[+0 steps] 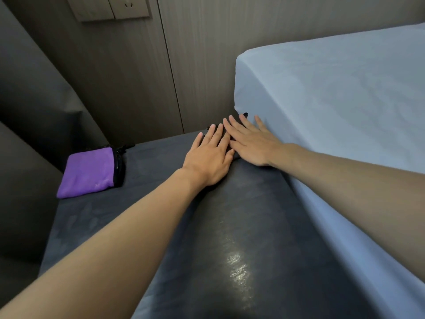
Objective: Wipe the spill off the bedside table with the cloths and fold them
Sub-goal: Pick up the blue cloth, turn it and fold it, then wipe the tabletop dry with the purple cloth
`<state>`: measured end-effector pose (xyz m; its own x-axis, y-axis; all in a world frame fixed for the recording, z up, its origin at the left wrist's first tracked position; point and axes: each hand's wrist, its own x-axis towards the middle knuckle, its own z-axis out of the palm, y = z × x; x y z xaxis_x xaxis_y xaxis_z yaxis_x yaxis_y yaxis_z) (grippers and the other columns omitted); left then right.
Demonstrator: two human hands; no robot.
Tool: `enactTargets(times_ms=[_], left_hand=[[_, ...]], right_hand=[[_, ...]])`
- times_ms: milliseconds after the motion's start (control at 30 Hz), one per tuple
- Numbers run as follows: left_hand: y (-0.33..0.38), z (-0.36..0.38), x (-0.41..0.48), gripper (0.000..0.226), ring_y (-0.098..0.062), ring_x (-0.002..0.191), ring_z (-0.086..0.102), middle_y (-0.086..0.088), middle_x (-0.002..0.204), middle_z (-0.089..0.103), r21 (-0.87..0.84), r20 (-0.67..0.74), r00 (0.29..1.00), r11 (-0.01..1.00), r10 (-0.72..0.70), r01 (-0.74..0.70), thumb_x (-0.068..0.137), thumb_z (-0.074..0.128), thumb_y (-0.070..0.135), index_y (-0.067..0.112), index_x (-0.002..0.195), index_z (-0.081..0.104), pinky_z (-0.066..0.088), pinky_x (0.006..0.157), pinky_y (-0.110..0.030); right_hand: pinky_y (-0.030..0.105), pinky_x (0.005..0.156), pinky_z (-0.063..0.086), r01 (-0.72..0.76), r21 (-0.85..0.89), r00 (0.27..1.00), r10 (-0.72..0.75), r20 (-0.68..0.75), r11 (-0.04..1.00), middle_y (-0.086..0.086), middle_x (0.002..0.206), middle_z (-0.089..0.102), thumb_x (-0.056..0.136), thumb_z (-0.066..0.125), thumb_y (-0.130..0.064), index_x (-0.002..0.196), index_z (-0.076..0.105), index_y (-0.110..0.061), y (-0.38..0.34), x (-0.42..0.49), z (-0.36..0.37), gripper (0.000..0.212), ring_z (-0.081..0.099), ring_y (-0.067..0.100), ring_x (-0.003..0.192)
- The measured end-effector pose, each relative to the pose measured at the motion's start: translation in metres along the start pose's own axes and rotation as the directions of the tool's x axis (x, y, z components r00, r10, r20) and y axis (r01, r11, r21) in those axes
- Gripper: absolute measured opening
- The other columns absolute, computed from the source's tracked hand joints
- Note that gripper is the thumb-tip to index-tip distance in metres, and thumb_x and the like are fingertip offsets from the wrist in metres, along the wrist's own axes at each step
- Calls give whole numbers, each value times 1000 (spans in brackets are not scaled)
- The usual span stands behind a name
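Note:
My left hand and my right hand lie flat side by side, fingers straight, pressing on a dark cloth at the far right corner of the bedside table, beside the bed. The hands hide most of that cloth; only its black edge shows past the fingertips. A purple cloth with a black hem lies folded at the table's far left. A glossy wet-looking patch shines on the dark tabletop near me.
A bed under a light blue sheet rises along the table's right side. A wood-panelled wall with a socket plate stands behind. Dark padded furniture borders the left.

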<state>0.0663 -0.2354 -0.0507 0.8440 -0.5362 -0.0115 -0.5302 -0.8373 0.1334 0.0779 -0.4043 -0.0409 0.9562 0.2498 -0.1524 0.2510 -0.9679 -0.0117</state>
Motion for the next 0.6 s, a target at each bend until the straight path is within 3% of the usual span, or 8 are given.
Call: enactTargets(times_ms=[67,133,233,300,367,467,600], left_hand=[[-2,-4,-7,64,-18,154,-4,-4,168,2,-15,-37,999,1000,-26,26,105,18,46,13,159,7,1,125,-40],[-11,-14,-18,63,-24,154,9,-9,167,13,-29,-172,981,996,-92,88,105,23,44,9,157,19,11,124,-42],[-40,-38,-41,53,-37,143,34,-16,159,34,-84,-366,902,973,-230,214,104,35,36,6,147,40,30,112,-47],[-71,-52,-59,49,-39,137,39,-18,155,38,-93,-405,868,958,-287,273,103,39,33,4,143,44,34,107,-50],[-105,-61,-81,52,-38,142,34,-18,158,35,-46,-379,864,940,-330,339,104,38,33,5,147,40,31,111,-51],[-149,-64,-118,56,-36,149,24,-17,162,26,37,-319,862,904,-394,427,104,35,36,8,153,33,25,118,-50],[-184,-59,-157,57,-33,153,10,-14,166,14,10,-240,854,879,-461,477,105,25,42,17,157,23,14,123,-48]], right_hand=[[50,123,-13,-11,-10,1000,11,-27,1000,-1,170,-11,106,16,-35,160,-8,-25,0,-4,0,60,-14,21,155],[48,123,-11,-60,51,983,68,-173,997,2,170,-1,105,20,-30,161,9,-24,-1,-12,0,58,-4,22,156],[43,125,6,-112,322,858,255,-446,940,13,163,32,102,35,-19,148,46,-12,-6,-25,-5,48,27,28,149],[40,120,21,-137,423,771,365,-523,896,15,153,45,98,42,-12,135,58,-7,-15,-31,-9,41,40,33,140],[40,112,28,-129,425,731,375,-570,896,14,146,53,93,46,-7,128,61,-6,-35,-33,-15,38,46,33,133],[40,112,29,-16,394,750,271,-603,919,11,145,54,91,50,-8,127,61,-8,-81,-25,-23,38,46,29,135],[40,122,20,107,351,859,92,-504,930,9,160,38,100,46,-20,144,51,-11,-161,3,-28,45,28,25,150]])
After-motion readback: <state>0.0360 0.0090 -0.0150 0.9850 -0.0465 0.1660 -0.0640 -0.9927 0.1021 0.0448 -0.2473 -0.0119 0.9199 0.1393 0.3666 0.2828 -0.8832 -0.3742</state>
